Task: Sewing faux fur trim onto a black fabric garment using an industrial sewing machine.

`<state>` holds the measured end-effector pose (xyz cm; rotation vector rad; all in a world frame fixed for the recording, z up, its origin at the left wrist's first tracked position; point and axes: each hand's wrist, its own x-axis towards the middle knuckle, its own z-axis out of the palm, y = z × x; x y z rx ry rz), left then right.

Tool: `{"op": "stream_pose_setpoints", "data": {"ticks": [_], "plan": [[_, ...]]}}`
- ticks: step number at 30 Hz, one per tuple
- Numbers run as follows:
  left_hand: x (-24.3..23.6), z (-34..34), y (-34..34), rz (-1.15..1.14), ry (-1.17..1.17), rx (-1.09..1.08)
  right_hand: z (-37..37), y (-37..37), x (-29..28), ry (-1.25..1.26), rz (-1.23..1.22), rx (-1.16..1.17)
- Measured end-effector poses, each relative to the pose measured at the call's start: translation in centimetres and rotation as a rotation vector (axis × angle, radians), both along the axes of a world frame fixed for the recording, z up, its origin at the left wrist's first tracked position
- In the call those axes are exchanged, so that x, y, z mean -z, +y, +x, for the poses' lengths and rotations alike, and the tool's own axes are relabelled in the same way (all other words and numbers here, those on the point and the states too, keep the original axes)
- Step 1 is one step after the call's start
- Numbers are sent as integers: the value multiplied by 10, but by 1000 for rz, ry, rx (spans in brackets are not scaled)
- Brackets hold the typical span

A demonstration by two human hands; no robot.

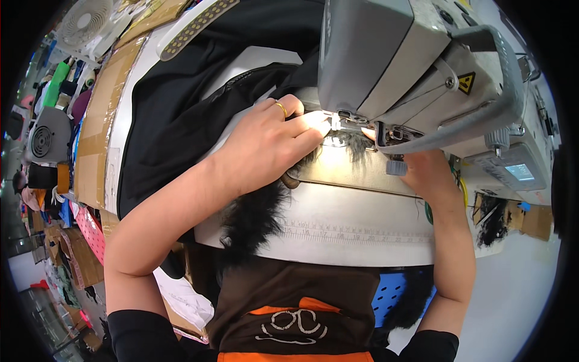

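A grey sewing machine [365,60] stands over the work, its lamp lighting the needle area. My left hand [265,145], with a ring on one finger, is closed at the left of the presser foot. It pinches black fur trim [256,217], which hangs below the palm over the table edge. Dark fur strands also spread over the lit metal plate. A black garment [175,133] with a zipper lies left of and beyond that hand. My right hand [429,175] reaches behind the machine head from the right; most of its fingers are hidden, with one fingertip showing near the foot.
A printed ruler scale [356,236] runs along the white table's front. Cardboard [96,127] edges the table's left side. A control panel [518,172] with a lit screen sits at right. Below the table is a blue perforated basket [389,292] with black fur over it.
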<state>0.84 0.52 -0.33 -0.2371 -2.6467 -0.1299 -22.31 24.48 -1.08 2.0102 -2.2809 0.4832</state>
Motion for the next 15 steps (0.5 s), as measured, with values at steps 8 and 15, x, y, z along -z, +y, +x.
{"op": "stream_pose_setpoints", "data": {"ticks": [8, 15], "plan": [[1, -4, -2, -3, -18, 15, -2, 10, -3, 1, 192, 68], [4, -6, -2, 17, 15, 29, 12, 6, -20, -192, 339, 248]]}}
